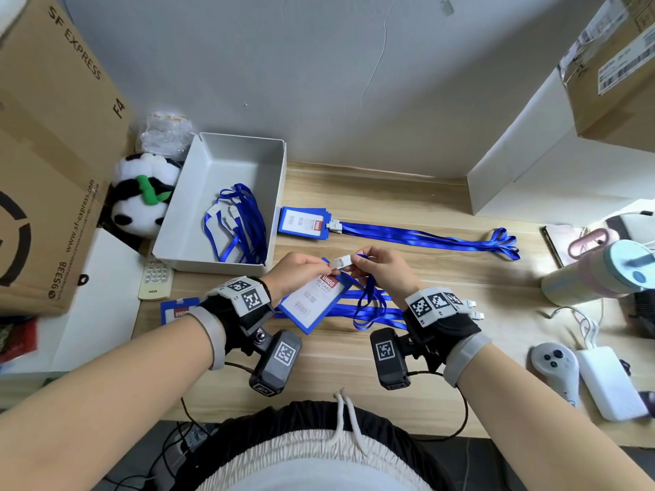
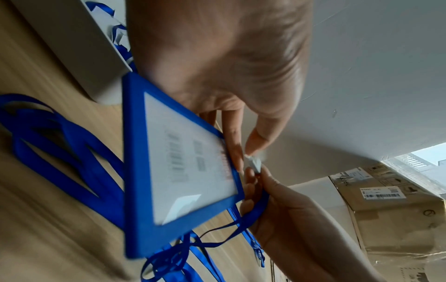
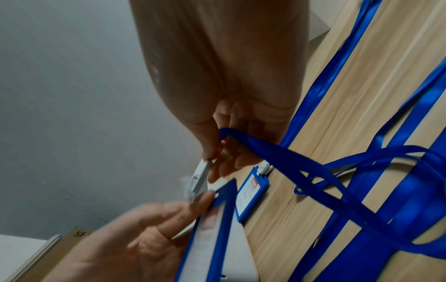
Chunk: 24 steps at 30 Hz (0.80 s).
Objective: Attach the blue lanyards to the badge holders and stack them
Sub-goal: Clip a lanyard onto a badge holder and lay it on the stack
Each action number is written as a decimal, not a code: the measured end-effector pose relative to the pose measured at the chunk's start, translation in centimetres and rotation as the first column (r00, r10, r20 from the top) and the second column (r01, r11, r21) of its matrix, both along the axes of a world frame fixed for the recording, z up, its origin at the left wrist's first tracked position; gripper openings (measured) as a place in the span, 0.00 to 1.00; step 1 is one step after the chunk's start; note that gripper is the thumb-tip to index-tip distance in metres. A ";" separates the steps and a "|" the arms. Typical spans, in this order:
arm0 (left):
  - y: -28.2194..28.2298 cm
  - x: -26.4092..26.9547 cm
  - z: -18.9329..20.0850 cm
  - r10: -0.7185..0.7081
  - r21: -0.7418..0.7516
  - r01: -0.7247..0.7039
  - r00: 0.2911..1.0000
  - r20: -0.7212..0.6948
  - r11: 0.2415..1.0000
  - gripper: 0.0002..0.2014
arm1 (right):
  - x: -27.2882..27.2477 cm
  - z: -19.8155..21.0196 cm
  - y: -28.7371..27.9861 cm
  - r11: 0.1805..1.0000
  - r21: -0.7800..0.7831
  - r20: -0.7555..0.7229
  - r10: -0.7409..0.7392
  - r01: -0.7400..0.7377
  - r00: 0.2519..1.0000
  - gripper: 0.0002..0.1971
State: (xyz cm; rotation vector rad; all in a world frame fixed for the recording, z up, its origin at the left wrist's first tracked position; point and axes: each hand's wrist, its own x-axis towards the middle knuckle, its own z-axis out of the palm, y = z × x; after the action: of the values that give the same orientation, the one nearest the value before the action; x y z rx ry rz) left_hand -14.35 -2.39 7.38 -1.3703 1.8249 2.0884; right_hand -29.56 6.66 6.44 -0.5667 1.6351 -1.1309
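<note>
Left hand (image 1: 296, 269) pinched the top of one badge holder (image 1: 312, 303) at frame centre, held above the tabletop (image 1: 407, 203). Right hand (image 1: 381, 265) pinched the white clip (image 1: 343, 262) of one blue lanyard (image 1: 368, 306) against it. One finished stack (image 1: 304, 223) lay just above. One spare holder (image 1: 177, 310) lower left. Grey tray (image 1: 248, 150), upper left: about three loose lanyards (image 1: 237, 225).

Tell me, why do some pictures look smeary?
Head view: sharp, though the wide lens bends the desk edge. Left wrist view: the holder is streaked by motion blur. Right wrist view: the left hand is smeared, while the lanyard stays fairly crisp.
</note>
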 end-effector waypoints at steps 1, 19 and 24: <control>0.0 -0.1 0.0 0.006 0.005 -0.006 1.000 -0.008 1.000 0.10 | 0.1 -0.1 0.0 1.000 -0.001 -0.031 0.012 -0.012 0.999 0.07; 0.9 0.3 0.0 0.063 -0.125 -0.065 0.998 -0.020 0.990 0.09 | 0.1 -0.7 1.4 0.990 0.006 -0.139 0.143 -0.144 0.980 0.06; 0.0 1.5 -0.5 0.175 -0.199 -0.176 0.984 -0.022 0.964 0.06 | -0.8 -1.7 2.7 0.939 0.244 -0.246 0.303 -0.244 0.921 0.05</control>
State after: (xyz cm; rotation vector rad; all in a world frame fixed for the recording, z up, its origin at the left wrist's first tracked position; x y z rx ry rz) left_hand -12.89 -2.38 6.84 -1.6319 2.0336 2.0311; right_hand -30.37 9.37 4.75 -0.8188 1.8209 -0.6835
